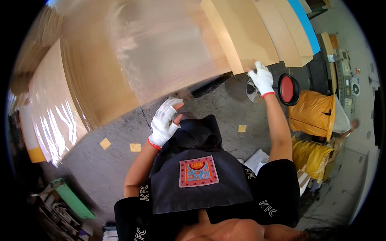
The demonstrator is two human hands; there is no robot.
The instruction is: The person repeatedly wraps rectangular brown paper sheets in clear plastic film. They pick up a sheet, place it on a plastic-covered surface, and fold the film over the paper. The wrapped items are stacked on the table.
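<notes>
Both in sight?

Yes. I see the left hand released and half-curled, mid-frame, just below the film.

And the other?

Right hand touches the card, upper right; whether it grips, I cannot tell.

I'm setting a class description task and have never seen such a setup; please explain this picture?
No machine here: these are a person's own hands in white gloves. The picture comes from a wide camera worn on the head, looking down. On the brown surface lie clear plastic film and, to its right, tan card. The right hand touches the card's near edge; whether it grips is unclear. The left hand is open near the surface's edge, holding nothing visible.
</notes>
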